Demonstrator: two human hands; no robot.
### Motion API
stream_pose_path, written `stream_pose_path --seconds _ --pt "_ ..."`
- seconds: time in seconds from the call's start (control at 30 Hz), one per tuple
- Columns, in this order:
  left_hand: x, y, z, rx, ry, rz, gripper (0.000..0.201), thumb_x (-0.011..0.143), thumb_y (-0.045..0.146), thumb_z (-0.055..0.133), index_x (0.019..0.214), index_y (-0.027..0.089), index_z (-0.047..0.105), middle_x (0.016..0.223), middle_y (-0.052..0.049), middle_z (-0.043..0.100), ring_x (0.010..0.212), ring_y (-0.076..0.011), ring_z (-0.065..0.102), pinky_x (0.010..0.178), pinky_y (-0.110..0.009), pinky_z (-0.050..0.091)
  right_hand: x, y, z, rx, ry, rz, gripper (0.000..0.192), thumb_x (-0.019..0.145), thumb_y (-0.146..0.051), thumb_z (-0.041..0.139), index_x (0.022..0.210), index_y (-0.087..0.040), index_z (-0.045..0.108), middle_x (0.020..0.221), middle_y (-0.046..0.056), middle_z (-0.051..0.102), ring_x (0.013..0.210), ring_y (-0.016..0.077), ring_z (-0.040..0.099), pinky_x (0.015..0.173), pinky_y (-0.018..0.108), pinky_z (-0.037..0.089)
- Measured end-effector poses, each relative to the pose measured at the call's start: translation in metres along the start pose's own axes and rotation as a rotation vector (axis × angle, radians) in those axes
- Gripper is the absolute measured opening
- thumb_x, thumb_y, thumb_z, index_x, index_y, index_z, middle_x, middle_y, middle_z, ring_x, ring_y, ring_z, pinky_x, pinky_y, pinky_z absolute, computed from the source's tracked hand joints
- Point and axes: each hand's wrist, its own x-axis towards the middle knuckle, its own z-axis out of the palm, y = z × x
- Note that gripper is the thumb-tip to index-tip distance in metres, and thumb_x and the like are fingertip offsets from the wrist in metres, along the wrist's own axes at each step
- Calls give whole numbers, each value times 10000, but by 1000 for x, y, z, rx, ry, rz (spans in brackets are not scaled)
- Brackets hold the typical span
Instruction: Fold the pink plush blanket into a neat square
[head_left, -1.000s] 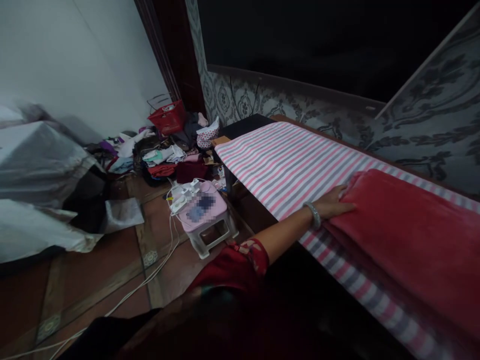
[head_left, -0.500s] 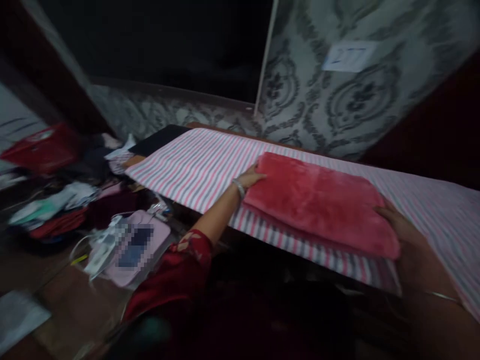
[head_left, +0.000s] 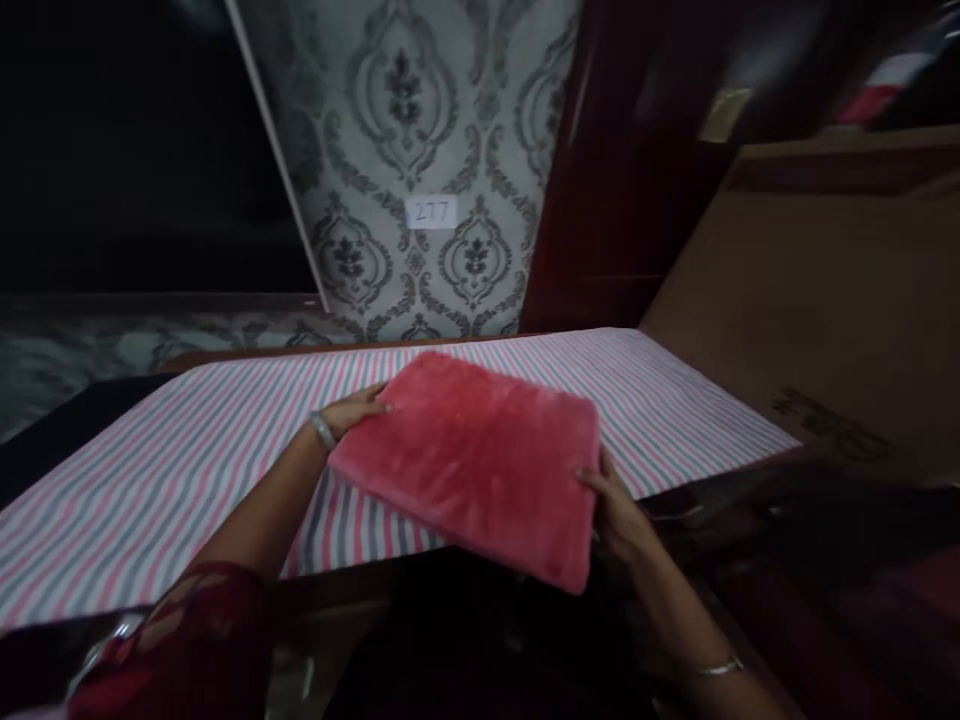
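Observation:
A folded red plush cloth (head_left: 480, 455) is held between my two hands, tilted over the front edge of the table. My left hand (head_left: 358, 410) grips its left side, thumb on top and the other fingers mostly hidden beneath. On the right edge, my right hand (head_left: 611, 500) has its thumb on top, with the remaining fingers behind the cloth. Beneath lies a striped cloth (head_left: 247, 420) in pink, grey and white, spread along the table.
A large cardboard box (head_left: 825, 300) stands at the right end of the table. Behind are a dark screen (head_left: 135, 150), patterned wallpaper and a paper label (head_left: 431, 211) reading 277. A dark red panel (head_left: 592, 170) rises beside the wallpaper.
My view has swung to the right, bringing the cardboard box into sight. The red cloth, gripped in both hands, has turned and now tilts with its near right corner past the table edge.

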Motion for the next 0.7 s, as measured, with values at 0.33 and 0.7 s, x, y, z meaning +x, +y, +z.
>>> stream_pose_path --seconds 0.33,0.7 --pt "-1 -9 19 -5 57 -158 843 494 394 934 1240 156 624 939 -127 764 726 -275 737 637 -352 605 14 15 -6 135 -54 1 1003 598 -413 880 1453 -271 374 1229 82 649 1070 317 648 943 472 531" --pt "45 84 -8 705 278 388 716 634 311 768 1324 200 612 1337 -96 639 1263 -305 572 1063 -371 463 -29 8 49 204 22 -198 1103 611 -405 887 1506 -332 247 1343 66 570 1149 289 605 941 434 537"
